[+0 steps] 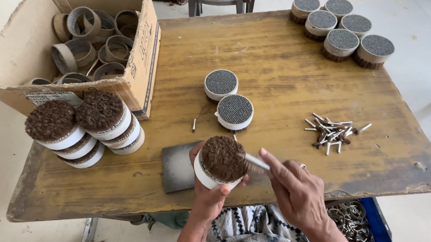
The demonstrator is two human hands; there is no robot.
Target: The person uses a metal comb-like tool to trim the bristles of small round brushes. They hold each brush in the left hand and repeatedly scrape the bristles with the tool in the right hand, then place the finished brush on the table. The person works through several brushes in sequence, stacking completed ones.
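While my left hand (210,185) cups the round bundle (222,162) from below, brown face up, my right hand (296,190) pinches a small metal pin (256,161), closed grip. Pin's long axis lies sideways, tip toward the bundle just left of that grip, above the desk (290,81).

I hold a round white-banded bundle (219,163), brown fibrous face tilted up, a small white stick (256,161) touching it.
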